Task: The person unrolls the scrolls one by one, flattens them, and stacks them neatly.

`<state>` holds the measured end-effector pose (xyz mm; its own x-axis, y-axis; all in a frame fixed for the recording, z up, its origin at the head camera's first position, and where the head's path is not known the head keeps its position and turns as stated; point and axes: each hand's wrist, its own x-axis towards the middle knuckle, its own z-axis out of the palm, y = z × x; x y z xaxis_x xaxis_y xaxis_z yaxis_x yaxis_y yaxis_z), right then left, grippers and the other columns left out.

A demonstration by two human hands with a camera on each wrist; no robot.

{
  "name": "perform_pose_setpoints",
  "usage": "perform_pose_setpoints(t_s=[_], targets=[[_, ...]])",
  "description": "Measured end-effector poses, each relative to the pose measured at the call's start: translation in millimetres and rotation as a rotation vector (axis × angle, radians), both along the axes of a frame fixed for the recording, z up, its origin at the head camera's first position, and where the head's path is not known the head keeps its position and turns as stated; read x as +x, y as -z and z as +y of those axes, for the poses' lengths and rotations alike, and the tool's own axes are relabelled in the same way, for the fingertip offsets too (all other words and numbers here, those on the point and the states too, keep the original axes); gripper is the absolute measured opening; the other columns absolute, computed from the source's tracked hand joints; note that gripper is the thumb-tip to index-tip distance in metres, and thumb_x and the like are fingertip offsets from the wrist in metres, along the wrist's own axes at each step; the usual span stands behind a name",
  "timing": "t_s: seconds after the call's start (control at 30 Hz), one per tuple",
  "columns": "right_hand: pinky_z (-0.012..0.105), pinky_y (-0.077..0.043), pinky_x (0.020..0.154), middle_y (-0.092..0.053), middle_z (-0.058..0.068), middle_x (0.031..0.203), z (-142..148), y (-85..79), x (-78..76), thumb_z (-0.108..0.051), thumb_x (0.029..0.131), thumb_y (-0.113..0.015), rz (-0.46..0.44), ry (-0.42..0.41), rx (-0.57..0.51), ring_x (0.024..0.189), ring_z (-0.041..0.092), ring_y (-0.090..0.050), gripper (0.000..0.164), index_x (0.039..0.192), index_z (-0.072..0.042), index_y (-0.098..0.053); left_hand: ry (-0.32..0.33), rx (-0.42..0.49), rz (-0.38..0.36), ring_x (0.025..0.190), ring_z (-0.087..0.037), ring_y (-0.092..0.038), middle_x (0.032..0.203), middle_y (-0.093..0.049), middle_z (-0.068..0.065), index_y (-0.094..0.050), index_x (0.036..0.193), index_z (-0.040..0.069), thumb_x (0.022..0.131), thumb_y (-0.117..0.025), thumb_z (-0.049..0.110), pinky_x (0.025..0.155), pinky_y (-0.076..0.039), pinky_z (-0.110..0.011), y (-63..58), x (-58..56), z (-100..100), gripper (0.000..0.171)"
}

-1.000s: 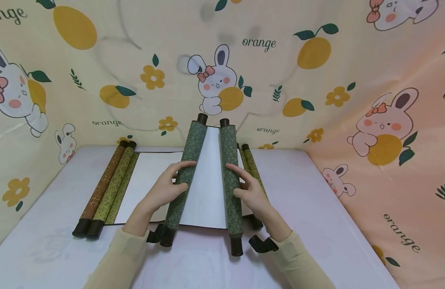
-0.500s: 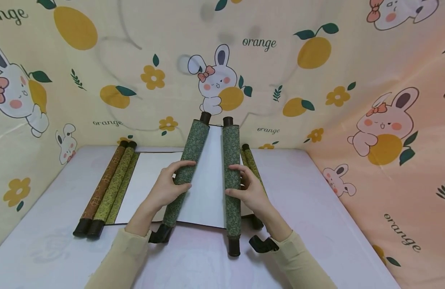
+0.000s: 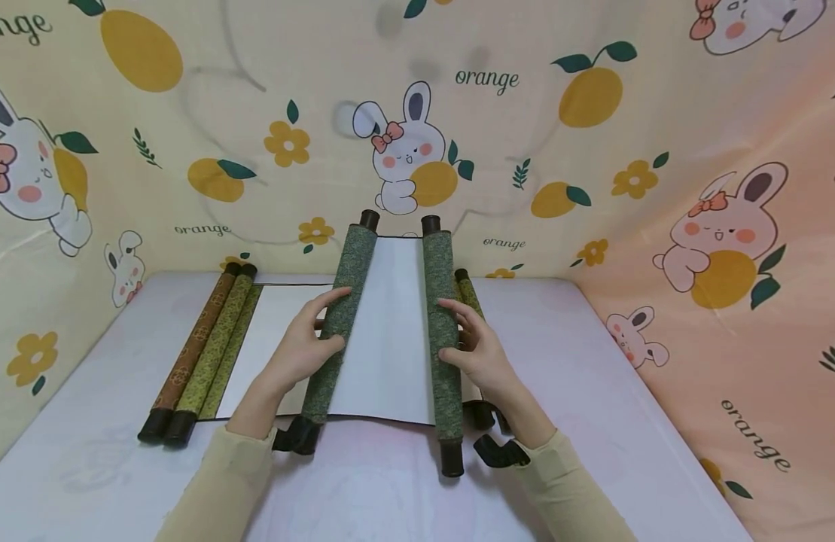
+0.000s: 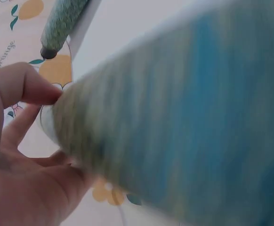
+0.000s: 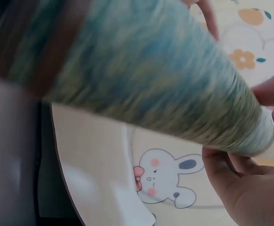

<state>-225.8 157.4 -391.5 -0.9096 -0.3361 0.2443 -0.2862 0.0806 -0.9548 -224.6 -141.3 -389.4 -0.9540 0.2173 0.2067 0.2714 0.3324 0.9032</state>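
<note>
A hanging scroll is held partly unrolled over the table, its white paper stretched between two green patterned rolls with black end knobs. My left hand grips the left roll with thumb and fingers around its side. On the other side, my right hand holds the right roll the same way, thumb and index finger on its near face. The left wrist view is largely filled by the blurred left roll, pinched at its edge. In the right wrist view, fingers wrap the far part of the right roll.
Beneath lies another open scroll with white paper and olive-green ends. Its left roll sits beside a brown patterned roll; its right roll is partly hidden behind my right hand. A printed bunny-and-orange cloth hangs behind the white table.
The two green rolls first shift slightly right, then move apart, the left one going left and the right one right. A wider strip of white paper shows between them now.
</note>
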Motion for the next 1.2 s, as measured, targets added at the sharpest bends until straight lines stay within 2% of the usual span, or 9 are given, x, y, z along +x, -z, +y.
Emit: perform_pose_setpoints(t_s=[0.13, 0.3, 0.4, 0.5, 0.7, 0.8, 0.93, 1.03, 1.2], targets=[[0.036, -0.042, 0.068, -0.036, -0.005, 0.147, 3, 0.4, -1.3, 0.013, 0.08, -0.051, 0.003, 0.03, 0.024, 0.118, 0.03, -0.045, 0.076, 0.141, -0.031, -0.044, -0.031, -0.022, 0.017, 0.126, -0.031, -0.033, 0.152, -0.025, 0.0, -0.042, 0.14, 0.039, 0.086, -0.051, -0.001, 0.082, -0.04, -0.044, -1.4, -0.9, -6, 0.067], [0.032, -0.043, 0.064, -0.033, -0.006, 0.148, 4, -1.2, -2.7, 0.01, 0.08, -0.053, -0.032, 0.036, 0.025, 0.11, 0.03, -0.047, 0.075, 0.141, -0.032, -0.044, -0.054, -0.02, 0.006, 0.09, -0.025, -0.049, 0.152, -0.026, 0.004, -0.044, 0.137, 0.042, 0.088, -0.051, 0.003, 0.069, -0.045, -0.04, -3.5, -2.3, -9, 0.063], [0.037, -0.048, 0.076, -0.035, 0.002, 0.146, 4, -1.1, -2.4, 0.004, 0.082, -0.064, -0.056, 0.014, 0.019, 0.113, 0.031, -0.05, 0.073, 0.142, -0.031, -0.042, -0.054, -0.015, 0.038, 0.111, -0.028, -0.047, 0.151, -0.028, 0.003, -0.045, 0.138, 0.039, 0.088, -0.059, 0.005, 0.084, -0.045, -0.046, -2.0, -3.6, -8, 0.062], [0.042, -0.049, 0.081, -0.037, 0.005, 0.142, 4, -1.9, -0.8, -0.002, 0.08, -0.073, -0.074, 0.02, 0.034, 0.115, 0.033, -0.05, 0.074, 0.141, -0.031, -0.042, -0.058, -0.02, 0.074, 0.14, -0.024, -0.021, 0.15, -0.03, -0.002, -0.047, 0.138, 0.032, 0.086, -0.065, 0.003, 0.107, -0.024, -0.053, -2.9, -2.9, -6, 0.062], [0.044, -0.048, 0.081, -0.044, 0.013, 0.134, 0, -15.4, 8.4, 0.005, 0.08, -0.069, -0.061, 0.065, 0.028, 0.114, 0.034, -0.05, 0.068, 0.138, -0.021, -0.043, -0.083, 0.024, 0.059, 0.13, -0.027, -0.028, 0.15, -0.03, -0.012, -0.048, 0.138, 0.017, 0.084, -0.057, -0.007, 0.073, -0.042, -0.038, -24.5, 12.2, 2, 0.06], [0.044, -0.047, 0.083, -0.045, 0.016, 0.131, -1, -16.5, 8.5, 0.009, 0.08, -0.067, -0.061, 0.073, 0.003, 0.113, 0.033, -0.049, 0.069, 0.137, -0.018, -0.042, -0.102, 0.028, 0.042, 0.085, -0.026, -0.049, 0.147, -0.035, -0.016, -0.047, 0.139, 0.017, 0.084, -0.056, -0.008, 0.052, -0.037, -0.027, -31.2, 16.9, 3, 0.06], [0.044, -0.047, 0.084, -0.047, 0.017, 0.128, 3, -8.4, 1.9, 0.009, 0.08, -0.067, -0.063, 0.071, -0.012, 0.112, 0.031, -0.049, 0.069, 0.137, -0.022, -0.042, -0.102, 0.05, 0.03, 0.086, -0.029, -0.049, 0.149, -0.033, -0.016, -0.046, 0.14, 0.018, 0.085, -0.055, -0.007, 0.043, -0.032, -0.025, -26.2, 13.4, 1, 0.061], [0.044, -0.046, 0.085, -0.047, 0.015, 0.128, 6, -3.5, -1.4, 0.008, 0.081, -0.067, -0.042, 0.064, -0.019, 0.113, 0.03, -0.048, 0.069, 0.137, -0.025, -0.042, -0.115, 0.057, 0.031, 0.128, -0.033, -0.029, 0.153, -0.027, -0.008, -0.045, 0.14, 0.024, 0.086, -0.057, -0.006, 0.048, -0.036, -0.027, -14.6, 5.6, -3, 0.063], [0.042, -0.046, 0.088, -0.043, 0.011, 0.138, 10, -3.0, -2.8, 0.011, 0.082, -0.063, 0.022, 0.056, -0.05, 0.12, 0.03, -0.046, 0.071, 0.14, -0.024, -0.041, -0.161, 0.02, 0.053, 0.119, -0.037, -0.037, 0.152, -0.027, -0.004, -0.045, 0.138, 0.034, 0.085, -0.057, -0.002, 0.049, -0.038, -0.029, -0.8, -4.1, -11, 0.066]])
